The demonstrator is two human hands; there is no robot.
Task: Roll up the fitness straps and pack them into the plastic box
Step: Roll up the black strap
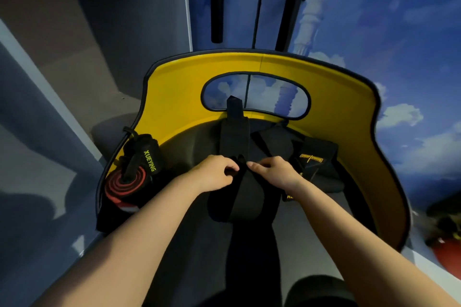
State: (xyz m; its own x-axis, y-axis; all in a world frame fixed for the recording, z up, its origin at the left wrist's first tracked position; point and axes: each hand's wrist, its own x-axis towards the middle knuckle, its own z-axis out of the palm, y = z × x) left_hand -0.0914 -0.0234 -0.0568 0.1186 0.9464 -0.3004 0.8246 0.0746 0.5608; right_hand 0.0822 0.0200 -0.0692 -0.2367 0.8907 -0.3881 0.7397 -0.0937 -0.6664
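Both hands, left hand (216,172) and right hand (275,171), pinch a black strap (235,197), fingertips hidden.

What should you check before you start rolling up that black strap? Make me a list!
1. Left hand pinches the black strap: ok.
2. Right hand pinches it too: ok.
3. Strap lies flat, no twist: cannot tell, too dark.
4. Far end of the strap free: cannot tell.
5. Rolled red-and-black strap out of the way at the left: ok.
6. Plastic box in sight: not ok, none visible.
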